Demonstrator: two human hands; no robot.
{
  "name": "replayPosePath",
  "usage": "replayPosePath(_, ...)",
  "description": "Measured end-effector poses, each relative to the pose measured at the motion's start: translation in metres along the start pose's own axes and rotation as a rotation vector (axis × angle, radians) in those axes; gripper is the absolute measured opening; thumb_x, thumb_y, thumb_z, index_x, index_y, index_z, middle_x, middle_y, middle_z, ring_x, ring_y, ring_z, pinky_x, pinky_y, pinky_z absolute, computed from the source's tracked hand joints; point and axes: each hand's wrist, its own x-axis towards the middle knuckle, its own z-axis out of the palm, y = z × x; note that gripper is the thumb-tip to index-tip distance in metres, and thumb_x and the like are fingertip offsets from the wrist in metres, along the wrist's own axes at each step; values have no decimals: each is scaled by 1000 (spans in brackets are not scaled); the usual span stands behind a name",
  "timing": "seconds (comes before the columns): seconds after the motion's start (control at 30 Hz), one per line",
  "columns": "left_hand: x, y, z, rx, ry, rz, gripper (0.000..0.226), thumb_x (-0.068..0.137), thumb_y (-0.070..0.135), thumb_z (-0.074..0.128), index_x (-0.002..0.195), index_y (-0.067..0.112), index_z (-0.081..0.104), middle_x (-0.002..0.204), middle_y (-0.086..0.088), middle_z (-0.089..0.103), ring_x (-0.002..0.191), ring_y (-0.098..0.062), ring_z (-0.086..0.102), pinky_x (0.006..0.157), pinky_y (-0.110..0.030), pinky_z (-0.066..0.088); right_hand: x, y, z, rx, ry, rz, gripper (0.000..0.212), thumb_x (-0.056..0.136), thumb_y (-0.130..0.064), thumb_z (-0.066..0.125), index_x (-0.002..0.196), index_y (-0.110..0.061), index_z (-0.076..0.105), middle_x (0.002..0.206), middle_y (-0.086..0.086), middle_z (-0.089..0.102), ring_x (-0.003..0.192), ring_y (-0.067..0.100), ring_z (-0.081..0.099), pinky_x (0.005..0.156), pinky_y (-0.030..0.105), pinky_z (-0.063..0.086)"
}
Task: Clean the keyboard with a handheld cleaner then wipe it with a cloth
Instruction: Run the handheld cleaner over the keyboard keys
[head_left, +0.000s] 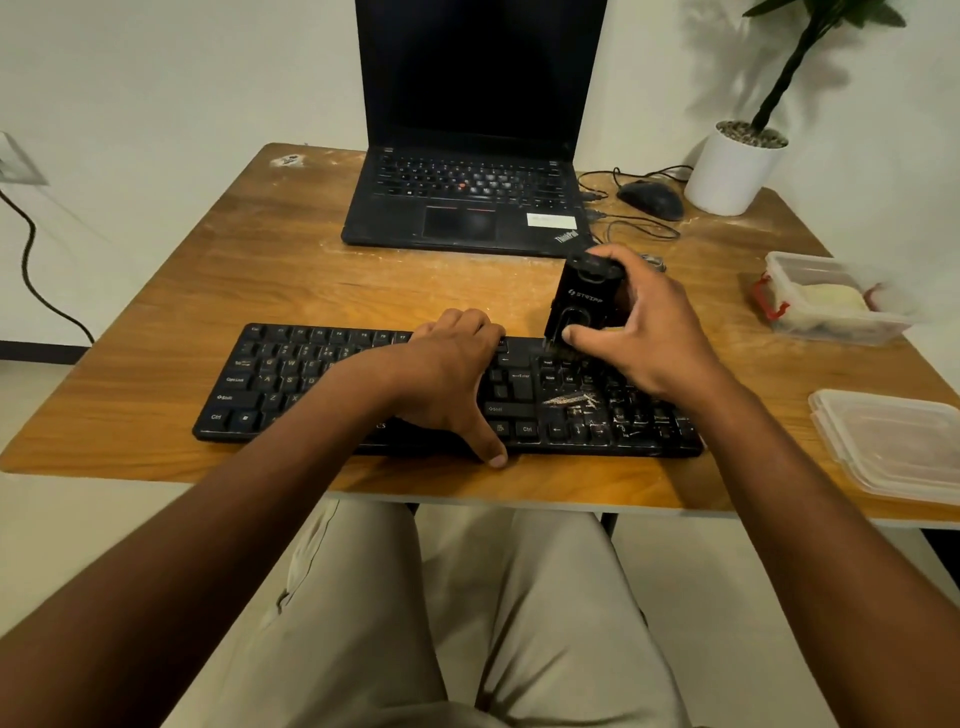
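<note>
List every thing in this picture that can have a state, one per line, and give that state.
Laptop: lid open, screen dark.
Keyboard: flat on table, debris on its right keys.
Handheld cleaner: upright, lower end on keyboard.
Right hand: grips cleaner.
Left hand: rests flat on keyboard.
Container: lid off.
Lid: lying apart on table.

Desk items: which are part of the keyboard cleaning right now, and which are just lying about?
In the job:
keyboard
handheld cleaner, gripped by the right hand
left hand, resting on the keyboard

Lying about:
laptop
mouse
potted plant
food container
container lid

No separate cloth is identifiable.
</note>
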Motion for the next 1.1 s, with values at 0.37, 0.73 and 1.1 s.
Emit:
replayPosePath(0.37,0,-1,0,-12,-2,0,125,51,67,90,151,24,28,145,4,32,135,-18,27,118,-46,30,12,2,-4,-27,-80,15,67,76,-11,85,130,-33,52,115,-18,62,103,-1,62,91,33,59)
replayPosePath(0.73,0,-3,1,-16,-6,13,128,51,70,88,153,23,26,144,4,30,135,-18,26,118,-44,30,-2,8,-13,-20,-141,11,65,76,-8,85,124,-39,52,112,-19,64,104,-3,62,94,30,57)
replayPosePath(1.1,1,-4,3,-10,-13,16,133,52,72,87,156,21,21,150,4,26,140,-19,22,121,-45,25,-7,14,-17,62,-211,26,66,75,-6,85,126,-35,55,113,-16,66,104,-3,64,93,26,56)
